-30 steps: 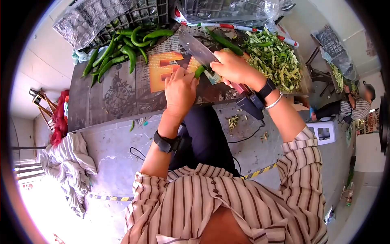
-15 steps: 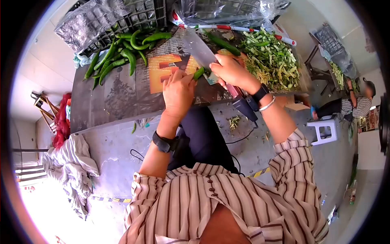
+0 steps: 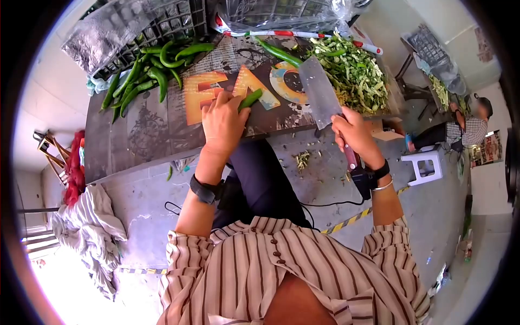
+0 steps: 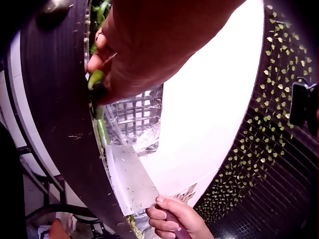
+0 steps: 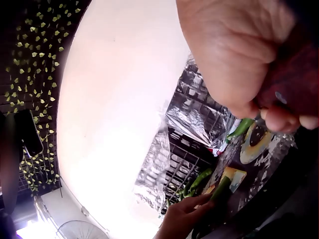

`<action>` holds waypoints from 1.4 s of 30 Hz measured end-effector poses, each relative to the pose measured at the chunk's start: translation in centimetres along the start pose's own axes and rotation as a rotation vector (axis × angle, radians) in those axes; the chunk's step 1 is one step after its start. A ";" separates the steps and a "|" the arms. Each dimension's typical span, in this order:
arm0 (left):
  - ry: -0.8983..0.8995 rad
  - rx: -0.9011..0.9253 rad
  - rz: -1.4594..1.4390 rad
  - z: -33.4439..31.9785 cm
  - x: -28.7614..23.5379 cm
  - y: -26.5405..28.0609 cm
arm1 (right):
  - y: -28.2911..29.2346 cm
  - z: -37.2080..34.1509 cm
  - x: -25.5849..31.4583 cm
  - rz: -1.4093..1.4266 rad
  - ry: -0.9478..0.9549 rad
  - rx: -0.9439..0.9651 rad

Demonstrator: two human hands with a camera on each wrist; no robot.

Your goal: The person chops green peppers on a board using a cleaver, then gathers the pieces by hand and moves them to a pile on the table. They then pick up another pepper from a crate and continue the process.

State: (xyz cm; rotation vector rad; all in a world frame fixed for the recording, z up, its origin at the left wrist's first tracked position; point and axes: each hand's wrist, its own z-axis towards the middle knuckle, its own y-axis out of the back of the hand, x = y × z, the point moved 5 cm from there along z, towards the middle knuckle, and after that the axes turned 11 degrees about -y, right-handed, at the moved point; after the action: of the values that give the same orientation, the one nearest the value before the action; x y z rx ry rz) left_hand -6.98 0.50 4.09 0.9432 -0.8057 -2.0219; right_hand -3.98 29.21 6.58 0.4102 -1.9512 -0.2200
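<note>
Nearest us lies a striped shirt, with dark trousers reaching under the tabletop. Taking 12 o'clock as straight ahead, we find the left hand resting over the tabletop's near part, its fingers bent and pinching a green pepper, which pokes out at 2 o'clock. Further right, the right hand is curled firmly around the handle of a cleaver, whose broad blade rises towards 11 o'clock, clear of the held pepper. That blade stands between the pepper and a heap of chopped greens at the right hand's 12 o'clock, and overlaps the heap's edge as we look down. A long loose pepper lies at the left hand's 1 o'clock; its lower end meets the blade's outline, and we cannot tell whether they touch. At 10 o'clock from the left hand, whole peppers are piled against a black crate; a plastic-draped crate sits at 1 o'clock, with a red-and-white roll along its front. On the floor we see scraps at the right hand's 8 o'clock and a white stool at 4. Farther off, at 3 o'clock, sits another person.
</note>
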 end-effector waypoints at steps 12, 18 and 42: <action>-0.357 -0.139 0.016 2.8 -1.6 0.6 | 2.4 -1.5 -0.2 0.272 0.080 -0.191; -0.343 -0.104 -0.191 -0.1 -2.7 -1.9 | 0.5 -2.1 0.4 0.326 0.121 -0.112; -0.223 -0.302 -0.267 -2.2 -2.3 -0.5 | -5.8 0.0 1.9 -0.237 0.393 -0.125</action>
State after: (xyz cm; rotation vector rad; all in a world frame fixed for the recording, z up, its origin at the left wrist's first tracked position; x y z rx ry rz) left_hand -4.35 2.18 3.36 0.6882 -0.4844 -2.4300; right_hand -3.60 23.11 6.21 0.5569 -1.4943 -0.3817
